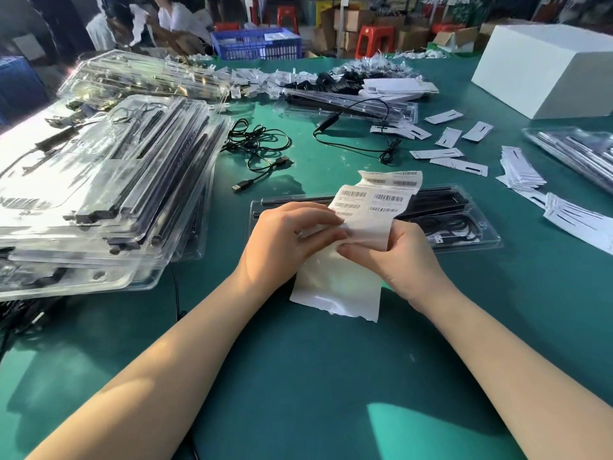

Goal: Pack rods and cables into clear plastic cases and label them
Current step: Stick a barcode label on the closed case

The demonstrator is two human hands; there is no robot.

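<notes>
Both hands hold a strip of barcode labels (pixel 371 207) on white backing paper above the green table (pixel 331 376). My left hand (pixel 285 242) pinches the strip at its left edge, fingers curled. Gripping its right side from below is my right hand (pixel 398 257). The strip's bare lower end (pixel 338 287) hangs down to the table. Just behind the hands lies a closed clear plastic case (pixel 471 227) holding black rods and a coiled cable, partly hidden by the strip.
A tall stack of filled clear cases (pixel 109 194) stands at the left. Loose black USB cables (pixel 258 147) lie in the middle. White paper cards (pixel 517 167) are scattered at the right, near more cases (pixel 577 154) and a white box (pixel 544 68). People sit at the far end.
</notes>
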